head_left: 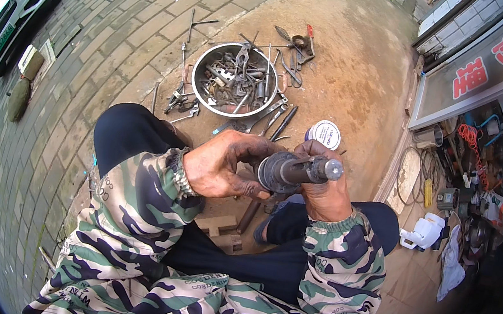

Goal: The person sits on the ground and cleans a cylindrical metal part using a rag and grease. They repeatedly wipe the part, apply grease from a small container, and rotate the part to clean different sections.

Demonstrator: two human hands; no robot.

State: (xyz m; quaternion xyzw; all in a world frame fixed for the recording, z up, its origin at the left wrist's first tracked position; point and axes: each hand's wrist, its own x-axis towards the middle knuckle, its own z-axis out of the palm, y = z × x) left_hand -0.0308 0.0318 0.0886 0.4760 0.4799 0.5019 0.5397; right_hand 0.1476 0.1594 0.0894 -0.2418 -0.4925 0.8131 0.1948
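Observation:
A dark, greasy metal shaft (302, 170) with a slot along its side and a wide stepped collar is held up in front of my knees. My left hand (221, 164) grips the collar end from the left, fingers curled and blackened with grease. Around the far and right sides of the shaft wraps my right hand (328, 197), its fingers partly hidden behind the metal. The bare round end of the shaft points to the right. Just beyond my right hand stands a tub with a white lid (324, 134). Below the hands lie notched wooden blocks (219, 225).
A metal basin (231, 116) full of tools and parts sits ahead on the ground. Pliers (292, 71) and wrenches (257, 118) lie around it. A white jug (423, 231) and orange cord (475, 146) are at the right, by a doorway. A white car (18, 8) is parked far left.

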